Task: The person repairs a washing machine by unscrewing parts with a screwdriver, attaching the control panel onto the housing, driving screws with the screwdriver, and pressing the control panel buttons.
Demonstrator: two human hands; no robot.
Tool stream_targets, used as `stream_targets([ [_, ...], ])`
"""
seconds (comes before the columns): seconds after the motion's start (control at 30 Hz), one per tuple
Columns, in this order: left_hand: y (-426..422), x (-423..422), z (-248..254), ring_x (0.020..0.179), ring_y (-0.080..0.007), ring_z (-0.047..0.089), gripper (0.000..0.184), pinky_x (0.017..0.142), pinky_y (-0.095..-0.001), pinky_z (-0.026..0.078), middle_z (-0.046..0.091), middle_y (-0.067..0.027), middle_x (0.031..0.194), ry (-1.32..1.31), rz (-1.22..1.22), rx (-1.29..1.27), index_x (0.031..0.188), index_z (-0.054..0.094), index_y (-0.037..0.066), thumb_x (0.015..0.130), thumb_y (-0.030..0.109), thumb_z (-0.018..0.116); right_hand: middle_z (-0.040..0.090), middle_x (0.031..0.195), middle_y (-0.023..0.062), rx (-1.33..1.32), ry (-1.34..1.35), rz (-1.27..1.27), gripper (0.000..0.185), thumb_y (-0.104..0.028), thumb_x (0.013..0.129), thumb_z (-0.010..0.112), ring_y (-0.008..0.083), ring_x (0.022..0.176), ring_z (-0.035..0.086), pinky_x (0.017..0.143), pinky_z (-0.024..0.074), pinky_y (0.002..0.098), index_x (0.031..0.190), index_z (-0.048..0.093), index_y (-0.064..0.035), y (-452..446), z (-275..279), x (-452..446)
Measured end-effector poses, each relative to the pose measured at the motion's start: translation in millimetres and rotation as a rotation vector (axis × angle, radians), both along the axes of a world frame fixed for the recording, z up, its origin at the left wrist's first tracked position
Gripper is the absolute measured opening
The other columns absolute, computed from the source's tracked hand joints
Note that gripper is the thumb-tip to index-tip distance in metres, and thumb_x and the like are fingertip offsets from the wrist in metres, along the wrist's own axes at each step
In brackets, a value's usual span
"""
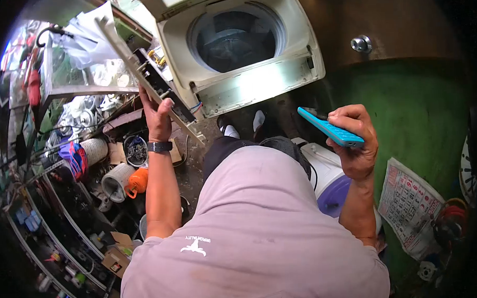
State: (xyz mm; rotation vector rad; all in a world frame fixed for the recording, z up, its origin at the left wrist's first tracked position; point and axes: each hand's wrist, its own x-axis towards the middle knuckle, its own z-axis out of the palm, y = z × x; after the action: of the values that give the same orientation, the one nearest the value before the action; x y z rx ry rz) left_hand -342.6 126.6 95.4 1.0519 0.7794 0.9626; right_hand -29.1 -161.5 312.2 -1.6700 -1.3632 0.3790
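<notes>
My left hand [157, 116] grips the control panel [153, 86] of a washing machine, a long pale strip tilted up on edge with dark parts on its inner face. Coloured wires run near its lower end towards the machine. In my right hand [358, 139] is a phone in a teal case [330, 129], held at an angle. The top-loading washing machine [305, 33] stands in front of me, its round drum [237, 38] uncovered. A bright patch of light falls on the bare front ledge [260, 82] where its top is exposed.
Shelves of parts [68, 228] line my left side, with an orange container [137, 181] and a bucket of small pieces [136, 151] on the floor. A white and purple appliance [334, 195] is by my right leg. A calendar sheet [408, 206] hangs on the green surface.
</notes>
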Motion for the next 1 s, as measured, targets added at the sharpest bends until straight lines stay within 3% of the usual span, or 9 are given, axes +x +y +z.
stream_targets([
  [0.03, -3, 12, 16, 0.139, -0.0255, 0.047, 0.121, 0.112, -0.0383, 0.045, 0.041, -0.0094, 0.157, 0.079, -0.066, 0.035, 0.167, 0.018, 0.016, 0.072, 0.028, 0.090, 0.065, 0.107, 0.0133, -0.001, 0.004, -0.014, 0.042, -0.001, 0.072, 0.087, 0.0261, 0.099, 0.068, 0.085, 0.0574, 0.0366, 0.112, 0.074, -0.0057, -5, -2, 3],
  [0.13, -5, 54, 56, 0.140, -0.0271, 0.047, 0.119, 0.117, -0.0390, 0.040, 0.043, -0.0117, 0.154, 0.260, -0.351, 0.127, 0.165, 0.026, 0.013, 0.068, 0.035, 0.092, 0.066, 0.108, 0.0133, 0.004, 0.033, -0.036, 0.040, -0.002, 0.074, 0.086, 0.0254, 0.099, 0.068, 0.085, 0.0571, 0.0357, 0.112, 0.074, -0.0057, -18, -8, 16],
  [0.23, 5, 101, 58, 0.143, -0.0332, 0.042, 0.108, 0.123, -0.0424, 0.031, 0.043, -0.0184, 0.152, 0.497, -0.414, 0.685, 0.158, 0.040, 0.009, 0.063, 0.029, 0.089, 0.066, 0.109, 0.0136, 0.014, 0.067, -0.030, 0.040, -0.002, 0.074, 0.086, 0.0247, 0.098, 0.068, 0.084, 0.0568, 0.0347, 0.112, 0.074, -0.0055, -26, -14, 37],
  [0.27, 3, 116, 59, 0.144, -0.0386, 0.041, 0.108, 0.122, -0.0455, 0.032, 0.041, -0.0207, 0.152, 0.558, -0.444, 0.753, 0.157, 0.041, 0.013, 0.061, 0.029, 0.087, 0.066, 0.109, 0.0137, 0.013, 0.077, -0.036, 0.039, -0.002, 0.075, 0.086, 0.0245, 0.098, 0.067, 0.085, 0.0565, 0.0346, 0.112, 0.074, -0.0055, -29, -15, 45],
  [0.33, -6, 140, 67, 0.147, -0.0393, 0.038, 0.106, 0.123, -0.0483, 0.032, 0.040, -0.0201, 0.154, 0.746, -0.528, 0.820, 0.158, 0.041, 0.016, 0.061, 0.025, 0.084, 0.066, 0.109, 0.0139, 0.019, 0.090, -0.049, 0.038, -0.002, 0.076, 0.086, 0.0242, 0.098, 0.067, 0.085, 0.0563, 0.0345, 0.112, 0.073, -0.0055, -33, -21, 65],
  [0.37, -10, 151, 64, 0.142, -0.0461, 0.040, 0.110, 0.118, -0.0557, 0.033, 0.035, -0.0221, 0.156, 0.755, -0.537, 0.852, 0.159, 0.042, 0.025, 0.058, 0.028, 0.086, 0.067, 0.109, 0.0137, 0.023, 0.132, -0.074, 0.037, -0.003, 0.077, 0.086, 0.0242, 0.099, 0.067, 0.085, 0.0560, 0.0345, 0.112, 0.073, -0.0058, -38, -24, 75],
  [0.53, -43, 187, 44, 0.140, -0.0415, 0.040, 0.113, 0.114, -0.0537, 0.034, 0.035, -0.0206, 0.156, 0.864, -0.572, 1.090, 0.159, 0.043, 0.026, 0.055, 0.025, 0.088, 0.067, 0.109, 0.0125, 0.074, 0.118, -0.117, 0.033, -0.007, 0.081, 0.086, 0.0223, 0.099, 0.066, 0.084, 0.0555, 0.0327, 0.112, 0.073, -0.0064, -62, -38, 126],
  [0.8, -73, 204, 4, 0.140, -0.0382, 0.040, 0.120, 0.114, -0.0515, 0.033, 0.034, -0.0144, 0.160, 1.030, -0.663, 1.174, 0.159, 0.042, 0.031, 0.050, 0.022, 0.092, 0.067, 0.110, 0.0109, 0.009, 0.268, -0.193, 0.036, -0.009, 0.080, 0.087, 0.0206, 0.099, 0.066, 0.082, 0.0548, 0.0308, 0.114, 0.074, -0.0076, -82, -54, 166],
  [1.0, -84, 207, 4, 0.140, -0.0379, 0.040, 0.120, 0.115, -0.0504, 0.034, 0.035, -0.0139, 0.160, 1.072, -0.664, 1.223, 0.159, 0.043, 0.031, 0.050, 0.021, 0.092, 0.066, 0.107, 0.0102, 0.021, 0.192, -0.150, 0.037, -0.009, 0.080, 0.088, 0.0203, 0.097, 0.065, 0.081, 0.0538, 0.0304, 0.114, 0.075, -0.0085, -79, -61, 170],
])
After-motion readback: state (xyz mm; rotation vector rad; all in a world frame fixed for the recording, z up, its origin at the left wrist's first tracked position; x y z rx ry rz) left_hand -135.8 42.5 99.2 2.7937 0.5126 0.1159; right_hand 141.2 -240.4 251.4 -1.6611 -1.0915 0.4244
